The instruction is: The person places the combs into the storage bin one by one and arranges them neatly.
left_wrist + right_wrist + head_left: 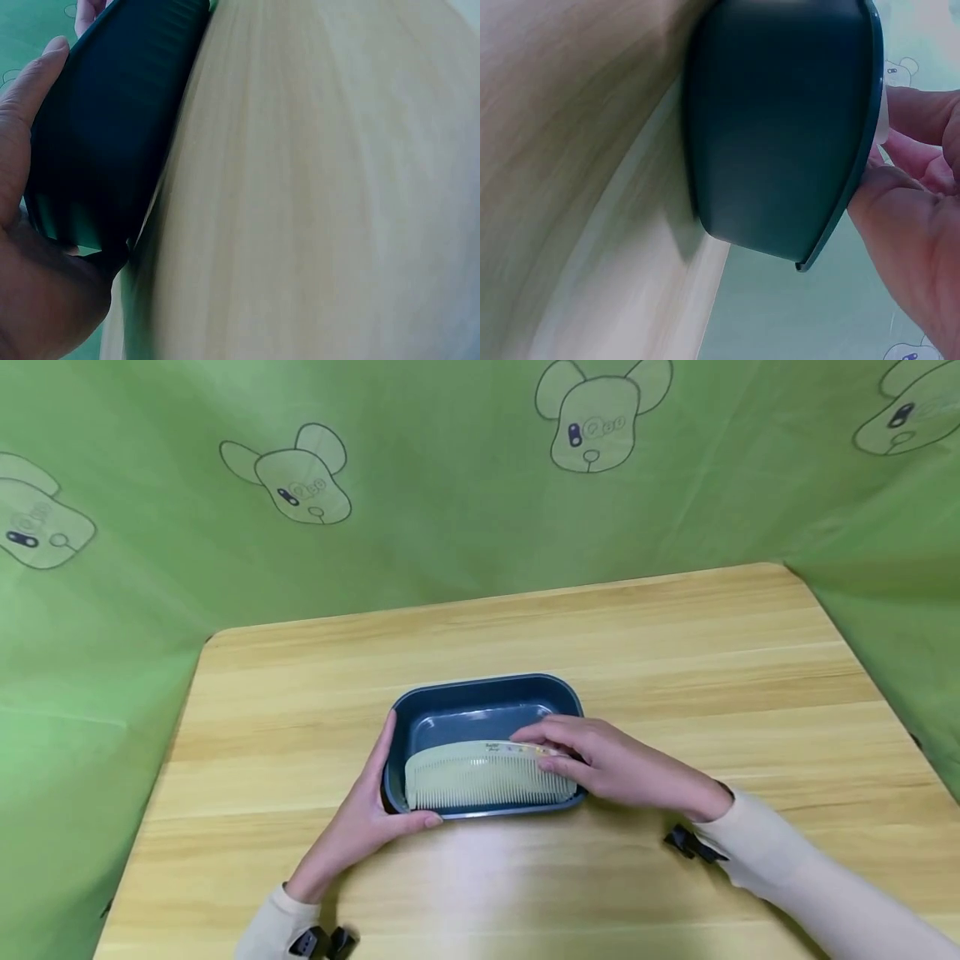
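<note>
A dark blue rectangular plastic tray (457, 689) with rounded corners stands on the wooden table. Inside, near its front wall, a wide pale green comb (480, 777) lies with its teeth toward the front. My right hand (611, 760) holds the comb's right end between thumb and fingers, at the tray's right rim. At the tray's left front corner, my left hand (363, 814) grips the wall, thumb along the front side and fingers along the left side. The left wrist view shows that hand (45, 292) against the tray's outside; in the right wrist view, the tray wall hides most of the comb.
Pale wooden table (675, 660) surface surrounds the tray, with rounded far corners. Behind it and at both sides hangs a green cloth (450, 527) printed with cartoon animal heads. Dark straps with clips (693, 843) sit on both sleeves.
</note>
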`<state>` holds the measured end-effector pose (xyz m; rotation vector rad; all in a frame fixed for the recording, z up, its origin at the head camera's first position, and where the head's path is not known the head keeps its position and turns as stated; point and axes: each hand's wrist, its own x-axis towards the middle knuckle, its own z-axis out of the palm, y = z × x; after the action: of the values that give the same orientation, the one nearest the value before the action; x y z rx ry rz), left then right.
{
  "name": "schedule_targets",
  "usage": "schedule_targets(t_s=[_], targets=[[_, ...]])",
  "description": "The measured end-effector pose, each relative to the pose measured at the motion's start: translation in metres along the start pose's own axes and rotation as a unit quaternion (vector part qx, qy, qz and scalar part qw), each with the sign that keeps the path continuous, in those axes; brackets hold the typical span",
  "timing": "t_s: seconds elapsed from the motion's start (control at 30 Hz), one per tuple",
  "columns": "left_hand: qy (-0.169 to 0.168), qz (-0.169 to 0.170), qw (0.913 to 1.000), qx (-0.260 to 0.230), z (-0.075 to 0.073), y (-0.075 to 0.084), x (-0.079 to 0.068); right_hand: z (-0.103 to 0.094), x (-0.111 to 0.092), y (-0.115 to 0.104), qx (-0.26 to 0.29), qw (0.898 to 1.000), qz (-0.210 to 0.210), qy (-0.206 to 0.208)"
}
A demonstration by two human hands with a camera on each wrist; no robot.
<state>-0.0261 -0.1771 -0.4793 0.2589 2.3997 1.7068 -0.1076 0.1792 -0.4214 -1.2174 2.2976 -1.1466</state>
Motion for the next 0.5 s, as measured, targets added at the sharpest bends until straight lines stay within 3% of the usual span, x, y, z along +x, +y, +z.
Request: schedule_targets(t_s=[0.27,0.5], targets=[[-0.002,-0.002,1.0000,0.002,-0.0010,0.0010,-0.0004,0.0013,0.0010,-0.0004,-0.021,0.999,-0.018,-0.018],[-0.003,0.000,1.0000,0.004,-0.0004,0.0019,0.0012,0.0058,-0.0019,0.0005,-0.050,0.998,-0.045,0.001]])
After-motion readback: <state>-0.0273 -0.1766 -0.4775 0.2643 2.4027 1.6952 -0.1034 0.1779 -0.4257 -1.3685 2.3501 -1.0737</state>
